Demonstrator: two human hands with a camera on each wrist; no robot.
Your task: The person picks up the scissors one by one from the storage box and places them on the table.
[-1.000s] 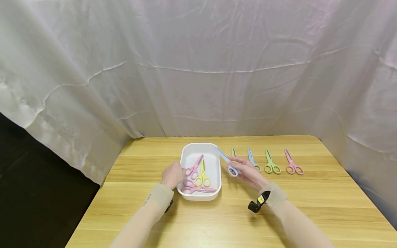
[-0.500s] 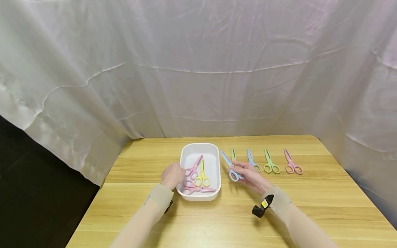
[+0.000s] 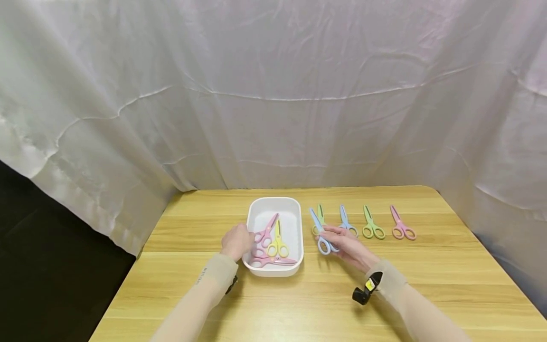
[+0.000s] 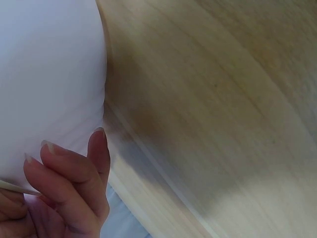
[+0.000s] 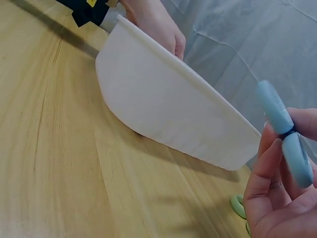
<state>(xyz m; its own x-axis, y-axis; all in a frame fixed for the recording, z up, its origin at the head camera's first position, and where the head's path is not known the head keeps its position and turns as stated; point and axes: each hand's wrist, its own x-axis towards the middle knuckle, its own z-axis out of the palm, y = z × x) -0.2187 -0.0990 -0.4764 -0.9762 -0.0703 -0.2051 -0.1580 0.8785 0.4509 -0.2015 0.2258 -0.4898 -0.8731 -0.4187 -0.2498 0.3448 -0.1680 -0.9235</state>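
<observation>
My right hand [image 3: 350, 248] pinches a pair of light blue scissors [image 3: 323, 246] near the handles, blades pointing away. In the right wrist view the blue handle loops [image 5: 297, 161] stand up between thumb and fingers. The scissors are just right of a white plastic box [image 3: 302, 247] and partly cover green scissors [image 3: 320, 210] behind them. My left hand [image 3: 236, 242] grips the box's left rim; in the left wrist view its fingers [image 4: 74, 173] curl against the outer wall [image 4: 49, 79]. Inside the box lie yellow scissors [image 3: 278, 245] and several pink scissors [image 3: 268, 230], partly overlapping.
To the right, in a row on the wooden table [image 3: 299, 308], lie another pair of blue scissors [image 3: 344, 217], green scissors [image 3: 370, 222] and pink scissors [image 3: 398, 222]. A grey curtain [image 3: 273, 133] hangs behind the table's back edge.
My right hand has moved the blue scissors from over the box's right rim rightward and toward me, beside the green pair. The left hand keeps its hold on the box.
</observation>
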